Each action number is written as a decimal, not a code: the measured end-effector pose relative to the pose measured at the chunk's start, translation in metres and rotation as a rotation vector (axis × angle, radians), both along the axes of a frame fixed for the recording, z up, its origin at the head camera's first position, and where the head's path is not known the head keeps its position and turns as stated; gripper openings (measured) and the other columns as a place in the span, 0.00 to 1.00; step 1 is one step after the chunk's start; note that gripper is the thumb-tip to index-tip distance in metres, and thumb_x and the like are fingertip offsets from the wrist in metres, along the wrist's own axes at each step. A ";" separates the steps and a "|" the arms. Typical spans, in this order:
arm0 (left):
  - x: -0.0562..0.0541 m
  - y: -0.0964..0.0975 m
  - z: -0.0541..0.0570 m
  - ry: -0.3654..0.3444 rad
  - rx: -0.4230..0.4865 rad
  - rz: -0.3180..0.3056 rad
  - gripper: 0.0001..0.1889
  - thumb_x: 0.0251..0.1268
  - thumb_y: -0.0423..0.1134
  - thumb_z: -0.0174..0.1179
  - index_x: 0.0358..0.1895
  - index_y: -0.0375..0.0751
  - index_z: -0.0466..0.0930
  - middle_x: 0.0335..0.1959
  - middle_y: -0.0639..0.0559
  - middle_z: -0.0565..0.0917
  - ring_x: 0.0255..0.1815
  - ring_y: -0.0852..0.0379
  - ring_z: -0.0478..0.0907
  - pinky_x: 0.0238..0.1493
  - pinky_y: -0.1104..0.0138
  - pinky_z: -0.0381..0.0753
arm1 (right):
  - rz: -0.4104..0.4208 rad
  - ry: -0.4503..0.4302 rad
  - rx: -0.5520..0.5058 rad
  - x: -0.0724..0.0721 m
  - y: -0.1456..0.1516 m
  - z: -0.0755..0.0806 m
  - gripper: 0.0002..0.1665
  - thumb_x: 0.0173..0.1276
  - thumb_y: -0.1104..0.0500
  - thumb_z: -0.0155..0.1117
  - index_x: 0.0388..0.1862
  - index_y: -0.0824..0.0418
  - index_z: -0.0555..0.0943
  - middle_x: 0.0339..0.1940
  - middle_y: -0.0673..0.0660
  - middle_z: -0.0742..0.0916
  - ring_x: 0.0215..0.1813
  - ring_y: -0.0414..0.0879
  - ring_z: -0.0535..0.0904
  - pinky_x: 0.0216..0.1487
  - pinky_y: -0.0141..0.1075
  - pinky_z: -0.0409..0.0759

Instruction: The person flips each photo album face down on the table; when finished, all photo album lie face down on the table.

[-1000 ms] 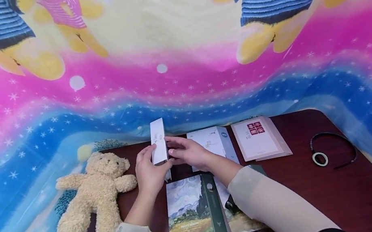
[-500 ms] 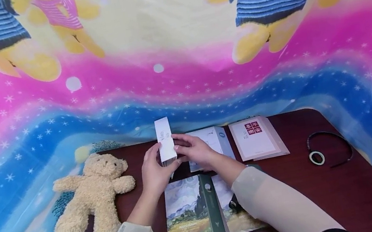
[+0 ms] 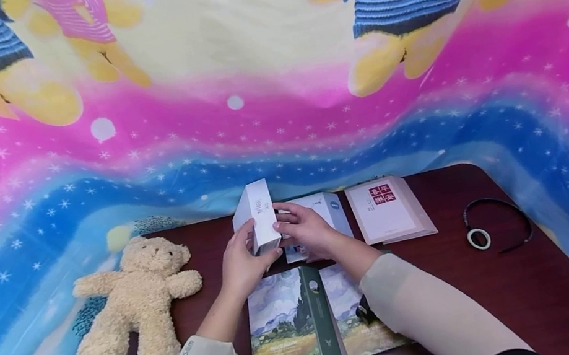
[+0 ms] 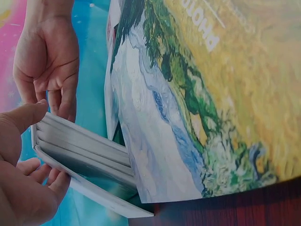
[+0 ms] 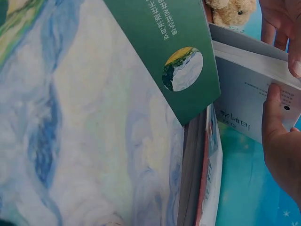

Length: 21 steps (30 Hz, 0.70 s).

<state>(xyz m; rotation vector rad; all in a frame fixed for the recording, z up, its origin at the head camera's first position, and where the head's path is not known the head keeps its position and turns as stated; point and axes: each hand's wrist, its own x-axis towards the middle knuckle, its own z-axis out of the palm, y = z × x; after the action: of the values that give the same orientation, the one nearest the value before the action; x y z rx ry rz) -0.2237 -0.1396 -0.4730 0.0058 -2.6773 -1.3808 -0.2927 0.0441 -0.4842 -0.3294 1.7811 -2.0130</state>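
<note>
A white photo album (image 3: 264, 215) stands upright on the table between both hands, its lettered spine facing me and its left cover partly in sight. My left hand (image 3: 242, 263) grips it low on the left, thumb on one side of the lower edge and fingers on the other, as the left wrist view shows. On the other side my right hand (image 3: 307, 230) holds it, with a finger lying along the printed cover in the right wrist view. Below the hands lie two painted-landscape photo albums (image 3: 280, 322) with green spines; my right forearm partly covers the right one.
A blue-and-white album (image 3: 337, 209) lies behind my right hand, beside a pale album (image 3: 387, 217) with red square characters. A beige teddy bear (image 3: 142, 308) lies at the left. A dark cord with a pale ring (image 3: 479, 239) lies at the right.
The held album has shifted to the right and turned, so its left cover now shows beside the spine. Both hands have moved along with it; the view has drifted slightly.
</note>
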 end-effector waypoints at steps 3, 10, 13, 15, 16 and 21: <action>0.000 0.000 0.001 -0.001 -0.015 -0.007 0.47 0.54 0.45 0.80 0.78 0.44 0.67 0.71 0.38 0.73 0.67 0.38 0.77 0.60 0.47 0.82 | -0.011 -0.010 0.001 -0.001 0.000 -0.002 0.34 0.78 0.63 0.63 0.79 0.52 0.68 0.73 0.61 0.77 0.67 0.57 0.79 0.56 0.51 0.85; -0.001 -0.001 0.000 -0.018 -0.050 -0.020 0.44 0.56 0.44 0.79 0.77 0.45 0.69 0.70 0.39 0.75 0.65 0.39 0.79 0.60 0.48 0.82 | -0.029 -0.044 0.043 0.000 0.002 -0.003 0.33 0.78 0.64 0.62 0.79 0.54 0.68 0.73 0.62 0.78 0.64 0.57 0.82 0.57 0.51 0.84; -0.003 -0.002 -0.001 -0.020 -0.066 -0.032 0.43 0.57 0.43 0.79 0.77 0.44 0.70 0.73 0.40 0.74 0.65 0.39 0.79 0.60 0.49 0.82 | -0.030 -0.067 0.063 0.000 0.002 -0.005 0.34 0.78 0.64 0.62 0.79 0.54 0.68 0.73 0.62 0.78 0.61 0.57 0.84 0.60 0.53 0.83; -0.004 -0.003 -0.003 -0.021 -0.077 -0.037 0.42 0.57 0.43 0.78 0.76 0.44 0.71 0.74 0.42 0.73 0.65 0.40 0.80 0.60 0.49 0.82 | -0.029 -0.077 0.078 -0.001 0.003 -0.008 0.34 0.78 0.64 0.62 0.80 0.53 0.67 0.73 0.61 0.78 0.59 0.56 0.85 0.59 0.52 0.83; -0.004 -0.004 -0.003 -0.021 -0.086 -0.038 0.41 0.58 0.43 0.78 0.76 0.44 0.71 0.74 0.42 0.73 0.64 0.41 0.80 0.60 0.50 0.82 | -0.028 -0.079 0.083 -0.001 0.003 -0.009 0.34 0.78 0.64 0.62 0.80 0.53 0.67 0.73 0.61 0.78 0.58 0.56 0.86 0.59 0.52 0.83; -0.006 -0.006 -0.007 -0.014 -0.150 -0.043 0.38 0.60 0.42 0.76 0.75 0.43 0.73 0.72 0.41 0.75 0.62 0.41 0.82 0.59 0.51 0.83 | -0.030 -0.100 0.090 -0.003 0.001 -0.019 0.35 0.77 0.66 0.62 0.80 0.55 0.67 0.72 0.61 0.79 0.56 0.55 0.87 0.55 0.47 0.85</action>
<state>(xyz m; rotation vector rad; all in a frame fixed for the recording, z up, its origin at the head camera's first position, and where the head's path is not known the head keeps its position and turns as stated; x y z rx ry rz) -0.2298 -0.1455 -0.4800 -0.0579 -2.8013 -1.1918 -0.2952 0.0450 -0.5029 -0.1716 1.8173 -1.9266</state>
